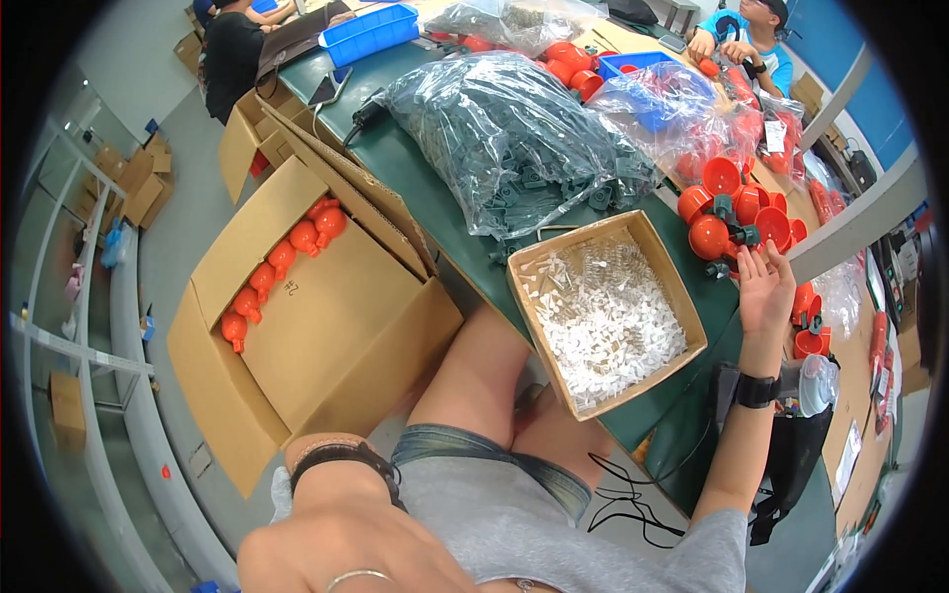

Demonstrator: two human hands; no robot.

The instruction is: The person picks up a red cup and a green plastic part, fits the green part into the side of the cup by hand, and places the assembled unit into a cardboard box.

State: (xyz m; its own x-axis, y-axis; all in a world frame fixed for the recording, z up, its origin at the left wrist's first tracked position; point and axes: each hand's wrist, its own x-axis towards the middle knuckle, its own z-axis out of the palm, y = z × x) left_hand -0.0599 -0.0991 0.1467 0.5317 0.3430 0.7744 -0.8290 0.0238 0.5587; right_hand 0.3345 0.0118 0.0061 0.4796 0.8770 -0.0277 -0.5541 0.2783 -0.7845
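Observation:
My right hand (766, 289) is palm up at the right of the green table, fingers stretched out and a little apart. Its fingertips reach the near edge of a cluster of red plastic cups (709, 237) with dark green fittings; whether they touch a cup I cannot tell. Close to the camera at the lower left is my left hand (341, 544), with a ring and a dark bracelet at the wrist; its fingers run out of the picture. Between my arms, a shallow cardboard box (692, 341) of small white pieces and metal springs sits at the table's edge, over my lap.
A big clear bag (504, 128) of dark green parts lies on the green table (395, 178). Left of it stands an open carton (346, 326) with red round parts along one side. Blue bins (371, 38) and more bags lie farther back. Co-workers (756, 40) sit across the table.

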